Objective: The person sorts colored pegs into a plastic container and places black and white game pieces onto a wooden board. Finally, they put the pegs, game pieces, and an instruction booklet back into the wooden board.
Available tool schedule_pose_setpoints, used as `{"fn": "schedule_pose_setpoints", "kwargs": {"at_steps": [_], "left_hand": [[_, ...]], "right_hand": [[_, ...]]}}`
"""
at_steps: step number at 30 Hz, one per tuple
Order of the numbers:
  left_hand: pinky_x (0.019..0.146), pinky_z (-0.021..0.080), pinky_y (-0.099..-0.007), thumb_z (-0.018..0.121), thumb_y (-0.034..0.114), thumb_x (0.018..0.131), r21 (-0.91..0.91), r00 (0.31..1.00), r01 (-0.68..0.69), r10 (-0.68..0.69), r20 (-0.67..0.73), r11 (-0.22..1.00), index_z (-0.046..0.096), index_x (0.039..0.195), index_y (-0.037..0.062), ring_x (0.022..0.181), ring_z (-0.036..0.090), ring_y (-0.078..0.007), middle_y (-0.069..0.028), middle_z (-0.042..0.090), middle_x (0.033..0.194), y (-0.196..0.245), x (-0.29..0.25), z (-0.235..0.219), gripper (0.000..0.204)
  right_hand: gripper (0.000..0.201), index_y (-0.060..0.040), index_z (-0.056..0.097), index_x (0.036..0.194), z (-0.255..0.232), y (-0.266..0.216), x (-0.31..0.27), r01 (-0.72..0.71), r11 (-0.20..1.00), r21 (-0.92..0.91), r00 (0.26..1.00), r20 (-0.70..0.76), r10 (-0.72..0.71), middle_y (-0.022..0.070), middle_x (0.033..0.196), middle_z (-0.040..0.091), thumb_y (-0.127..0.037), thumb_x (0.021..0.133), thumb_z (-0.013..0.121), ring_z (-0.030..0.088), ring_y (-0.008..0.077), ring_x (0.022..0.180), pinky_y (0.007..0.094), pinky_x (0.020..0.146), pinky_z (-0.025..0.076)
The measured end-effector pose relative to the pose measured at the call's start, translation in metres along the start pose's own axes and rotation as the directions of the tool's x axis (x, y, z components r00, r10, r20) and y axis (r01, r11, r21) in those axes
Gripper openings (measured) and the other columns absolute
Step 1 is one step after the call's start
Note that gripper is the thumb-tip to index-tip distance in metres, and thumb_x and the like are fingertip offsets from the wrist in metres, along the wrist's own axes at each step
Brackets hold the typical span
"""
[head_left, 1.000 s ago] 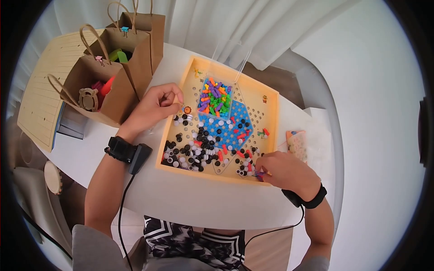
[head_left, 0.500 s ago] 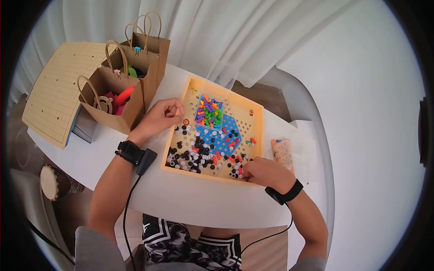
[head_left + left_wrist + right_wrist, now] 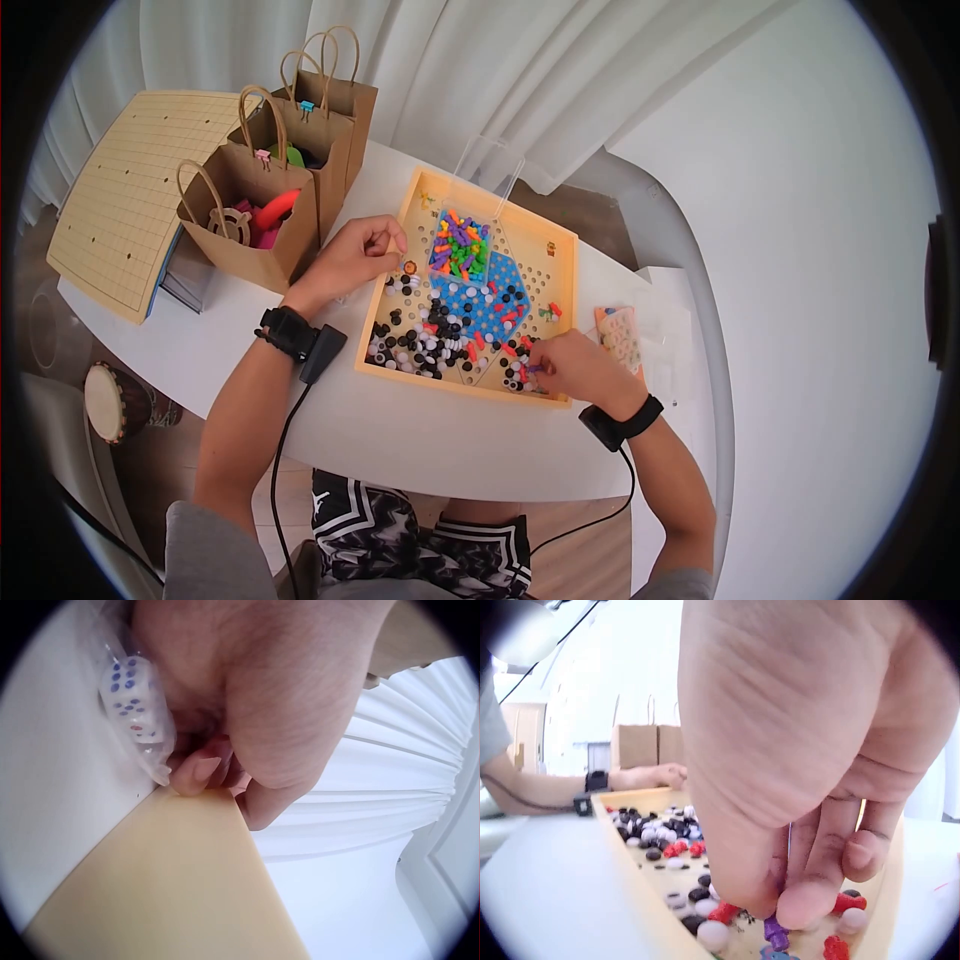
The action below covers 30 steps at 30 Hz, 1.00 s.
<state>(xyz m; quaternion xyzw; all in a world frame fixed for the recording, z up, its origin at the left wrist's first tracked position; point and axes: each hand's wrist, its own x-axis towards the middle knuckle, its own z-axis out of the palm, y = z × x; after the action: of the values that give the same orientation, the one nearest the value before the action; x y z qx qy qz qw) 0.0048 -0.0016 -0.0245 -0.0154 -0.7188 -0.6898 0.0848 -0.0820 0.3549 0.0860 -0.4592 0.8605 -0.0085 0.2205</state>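
White table [image 3: 400,445], tray [image 3: 450,384] of pieces [image 3: 430,345]

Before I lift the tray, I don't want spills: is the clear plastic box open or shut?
The box is open: its clear lid stands raised behind the coloured pieces inside.

Counter [image 3: 400,440]: white, curved front edge. Directly on it: shallow wooden tray [image 3: 460,388] around mid; three brown paper bags [image 3: 240,255] in a row, back left; patterned packet [image 3: 620,340] right of tray, clear plastic [image 3: 658,350] just beside packet. Tilted grid board [image 3: 130,200] at left end, support underneath partly hidden.
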Motion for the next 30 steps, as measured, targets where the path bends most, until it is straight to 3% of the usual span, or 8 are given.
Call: {"fn": "schedule_pose_setpoints", "kwargs": {"at_steps": [2,4,8,11,18,20,24,30], "left_hand": [[0.057,0.03,-0.0197,0.068,-0.002,0.087,0.009,1.0,-0.008,0.008,0.008,1.0,0.063,0.097,0.0066,0.065,0.032,-0.0006,0.0107,0.03,0.073,-0.001,0.0,-0.001,0.013],[0.058,0.03,-0.0198,0.068,-0.001,0.087,-0.024,1.0,-0.005,0.005,-0.001,1.0,0.063,0.096,0.0066,0.064,0.032,-0.0007,0.0107,0.03,0.072,0.0,0.0,0.001,0.013],[0.058,0.029,-0.0199,0.068,-0.001,0.088,0.037,1.0,-0.016,0.017,-0.004,0.999,0.064,0.096,0.0065,0.064,0.032,-0.0009,0.0107,0.03,0.072,-0.002,0.001,-0.001,0.012],[0.059,0.028,-0.0217,0.07,0.0,0.086,-0.028,1.0,-0.016,0.016,-0.005,0.999,0.065,0.095,0.0059,0.063,0.032,-0.0017,0.0107,0.031,0.069,-0.003,0.001,0.0,0.012],[0.058,0.028,-0.0215,0.071,0.0,0.087,-0.016,1.0,-0.005,0.005,-0.011,1.0,0.065,0.095,0.0062,0.064,0.032,-0.0016,0.0107,0.031,0.069,0.001,0.0,0.001,0.012],[0.057,0.031,-0.0202,0.069,-0.002,0.088,-0.005,1.0,-0.026,0.026,-0.003,1.0,0.065,0.095,0.0063,0.062,0.033,-0.0009,0.0106,0.031,0.071,0.0,0.001,0.001,0.012],[0.058,0.029,-0.0214,0.07,0.0,0.087,-0.042,1.0,0.005,-0.006,-0.004,0.999,0.066,0.095,0.0055,0.064,0.033,-0.0015,0.0107,0.031,0.069,0.001,0.0,0.001,0.011],[0.058,0.029,-0.0212,0.068,-0.001,0.087,0.02,1.0,-0.021,0.021,-0.004,1.0,0.066,0.095,0.0052,0.063,0.033,-0.0017,0.0105,0.031,0.069,0.002,0.0,0.001,0.011]], "right_hand": [[0.018,0.0002,0.074,0.096,-0.008,0.003,0.003,0.02,0.989,0.147,0.999,-0.034,-0.015,0.0156,0.081,0.074,-0.011,0.082,0.076,0.073,0.0294,0.075,0.0377,0.07,0.056],[0.02,0.0019,0.074,0.098,-0.02,-0.001,0.003,-0.122,0.92,0.372,0.986,-0.057,0.154,0.0151,0.081,0.074,-0.01,0.083,0.077,0.072,0.026,0.074,0.0341,0.071,0.057],[0.019,0.0021,0.074,0.099,-0.026,0.008,0.014,-0.062,0.934,0.351,0.992,-0.082,0.097,0.0101,0.078,0.073,-0.008,0.083,0.078,0.069,0.0167,0.07,0.0303,0.068,0.055],[0.018,0.0036,0.073,0.097,-0.041,0.006,0.036,0.022,0.806,0.591,0.958,-0.243,0.152,0.0074,0.078,0.073,-0.008,0.084,0.077,0.07,0.0105,0.069,0.0272,0.064,0.056],[0.022,0.0046,0.073,0.099,-0.059,-0.006,0.13,0.111,0.786,0.608,0.92,-0.363,0.151,0.0095,0.078,0.074,-0.011,0.084,0.078,0.073,0.0134,0.071,0.0285,0.067,0.058],[0.02,0.0062,0.073,0.098,-0.051,-0.004,0.145,0.097,0.945,0.313,0.894,-0.445,0.055,0.01,0.08,0.074,-0.012,0.091,0.075,0.072,0.0126,0.071,0.0274,0.063,0.057],[0.021,0.0059,0.073,0.097,-0.046,0.0,0.119,0.118,0.956,0.268,0.849,-0.527,0.043,0.0102,0.079,0.073,-0.014,0.092,0.074,0.072,0.0125,0.072,0.0286,0.063,0.057],[0.016,0.0025,0.073,0.099,-0.007,0.053,0.016,0.165,0.639,0.752,0.798,-0.483,0.362,0.0041,0.077,0.07,-0.013,0.098,0.067,0.061,0.0103,0.061,0.0239,0.055,0.045]]}}
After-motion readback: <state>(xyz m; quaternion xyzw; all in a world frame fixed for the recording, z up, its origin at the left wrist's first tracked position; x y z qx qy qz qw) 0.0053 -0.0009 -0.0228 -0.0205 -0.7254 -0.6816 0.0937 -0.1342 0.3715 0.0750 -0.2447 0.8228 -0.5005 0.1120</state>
